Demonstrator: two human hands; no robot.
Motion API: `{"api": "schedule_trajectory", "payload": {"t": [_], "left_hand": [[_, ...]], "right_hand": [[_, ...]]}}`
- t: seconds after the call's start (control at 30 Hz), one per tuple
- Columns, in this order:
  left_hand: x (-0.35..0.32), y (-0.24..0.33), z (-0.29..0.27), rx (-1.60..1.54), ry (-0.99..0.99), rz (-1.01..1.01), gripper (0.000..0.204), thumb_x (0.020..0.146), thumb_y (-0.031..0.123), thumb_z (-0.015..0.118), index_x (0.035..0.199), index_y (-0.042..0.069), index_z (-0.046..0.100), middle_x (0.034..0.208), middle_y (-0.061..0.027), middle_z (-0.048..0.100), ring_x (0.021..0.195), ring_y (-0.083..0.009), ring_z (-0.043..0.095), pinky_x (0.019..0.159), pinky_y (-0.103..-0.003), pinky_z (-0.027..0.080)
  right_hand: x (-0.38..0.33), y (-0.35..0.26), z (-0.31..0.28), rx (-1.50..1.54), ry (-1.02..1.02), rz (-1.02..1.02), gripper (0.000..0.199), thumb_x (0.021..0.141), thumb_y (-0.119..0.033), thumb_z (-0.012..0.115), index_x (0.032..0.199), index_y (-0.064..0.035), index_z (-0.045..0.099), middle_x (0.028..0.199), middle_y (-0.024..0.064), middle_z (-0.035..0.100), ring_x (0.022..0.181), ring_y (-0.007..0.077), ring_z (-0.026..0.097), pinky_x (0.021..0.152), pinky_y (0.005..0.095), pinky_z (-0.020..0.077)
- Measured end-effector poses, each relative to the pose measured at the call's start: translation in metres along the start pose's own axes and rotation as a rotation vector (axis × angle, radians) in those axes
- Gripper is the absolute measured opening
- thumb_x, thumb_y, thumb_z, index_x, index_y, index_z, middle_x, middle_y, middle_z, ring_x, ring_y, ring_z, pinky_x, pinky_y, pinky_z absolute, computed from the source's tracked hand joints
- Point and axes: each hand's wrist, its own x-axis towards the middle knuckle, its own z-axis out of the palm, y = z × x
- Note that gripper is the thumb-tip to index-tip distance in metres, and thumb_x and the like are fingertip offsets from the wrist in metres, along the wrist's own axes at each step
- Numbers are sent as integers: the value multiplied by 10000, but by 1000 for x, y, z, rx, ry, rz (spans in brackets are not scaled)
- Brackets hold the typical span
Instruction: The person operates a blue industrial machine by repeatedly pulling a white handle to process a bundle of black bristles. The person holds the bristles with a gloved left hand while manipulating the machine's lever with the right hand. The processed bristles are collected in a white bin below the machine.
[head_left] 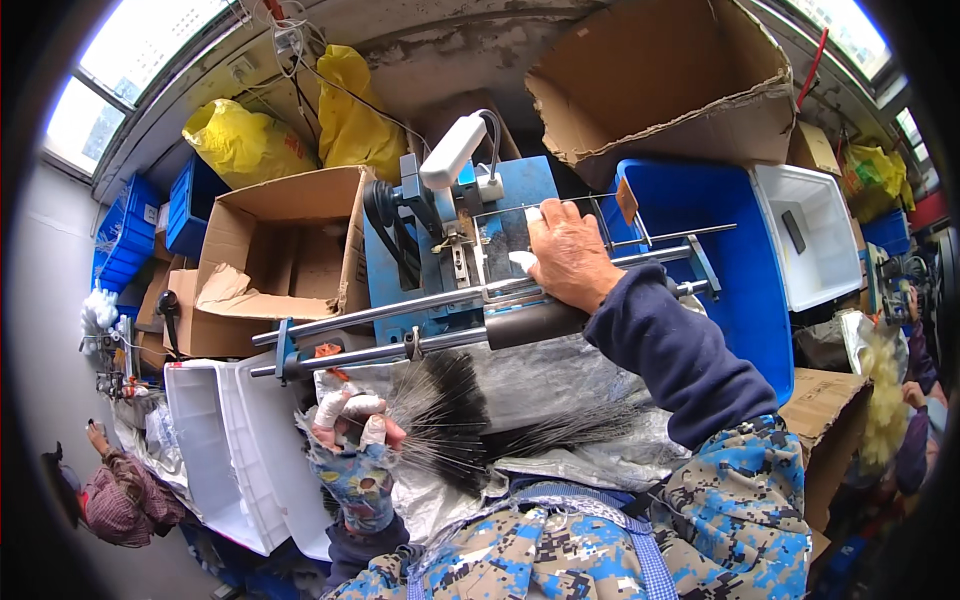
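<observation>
My left hand (360,422), its fingertips wrapped in white tape, is closed round the ends of several thin wires (425,405). They fan out to the right over a dark bundle of wires (460,400) on my lap. My right hand (572,250) lies palm down on the bed of a blue bench machine (530,180). Its taped thumb and forefinger are apart, beside a thin rod crossing the machine; what lies under the palm is hidden. Two metal rails (440,343) run along the machine's near side, below my right wrist.
An open cardboard box (280,200) stands left of the machine, white plastic bins (215,440) nearer on the left. At right are a blue bin (750,300) and a white bin (820,240). A lamp (455,150) overhangs the machine. Other people sit at both sides.
</observation>
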Motion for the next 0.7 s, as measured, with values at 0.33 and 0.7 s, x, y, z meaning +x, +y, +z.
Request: {"api": "schedule_trajectory", "payload": {"t": [0.33, 0.7], "left_hand": [[3, 0, 7, -44, -82, 144, 416, 823, -34, 557, 1216, 36, 439, 903, -155, 609, 566, -170, 584, 411, -225, 448], [-1, 6, 32, 279, -501, 324, 379, 802, -11, 616, 1157, 49, 497, 914, -151, 619, 845, -213, 617, 716, -302, 504]], "right_hand": [[14, 34, -21, -279, -120, -43, 99, 740, -88, 548, 767, -80, 643, 799, 96, 640, 804, 227, 562, 748, 388, 377], [-98, -95, -56, 1456, -382, -227, 423, 782, -97, 615, 1137, 20, 416, 852, 188, 566, 804, 368, 566, 710, 388, 450]]}}
